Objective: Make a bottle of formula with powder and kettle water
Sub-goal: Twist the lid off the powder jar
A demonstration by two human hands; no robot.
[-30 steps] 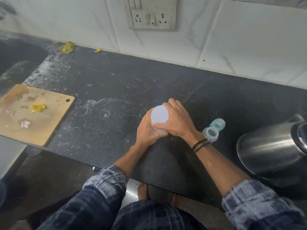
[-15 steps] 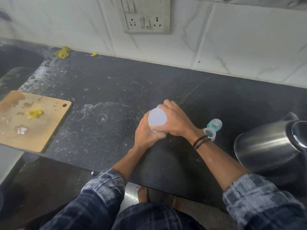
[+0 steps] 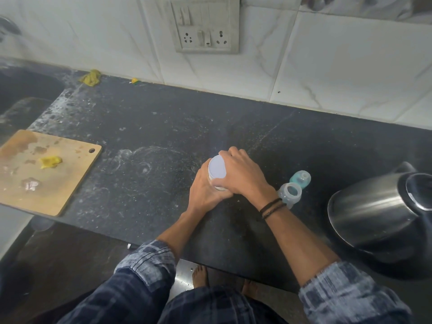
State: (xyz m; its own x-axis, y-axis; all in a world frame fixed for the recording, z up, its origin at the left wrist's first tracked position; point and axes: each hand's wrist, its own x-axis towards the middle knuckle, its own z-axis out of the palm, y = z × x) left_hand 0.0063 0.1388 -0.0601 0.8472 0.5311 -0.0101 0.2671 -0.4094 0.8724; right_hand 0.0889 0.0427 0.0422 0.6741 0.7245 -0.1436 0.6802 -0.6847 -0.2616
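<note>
A powder jar with a flat white lid [image 3: 217,168] stands upright on the black counter [image 3: 152,136]. My left hand [image 3: 205,192] wraps round the jar's body from the near side. My right hand [image 3: 243,176] grips the lid from the right, fingers curled over its rim. Just right of my right wrist stands a clear baby bottle [image 3: 291,192] with an open mouth. Its teal teat cap [image 3: 301,178] sits behind it. A steel kettle [image 3: 374,211] stands at the right edge.
A wooden cutting board [image 3: 46,171] with yellow scraps lies at the left, overhanging the counter's near edge. A dark sink [image 3: 21,94] is at the far left. A yellow rag [image 3: 91,77] lies by the tiled wall. A socket panel [image 3: 205,31] is on the wall.
Both hands stay clasped on the jar and lid. My right hand has shifted slightly round the lid. The view has tilted a little.
</note>
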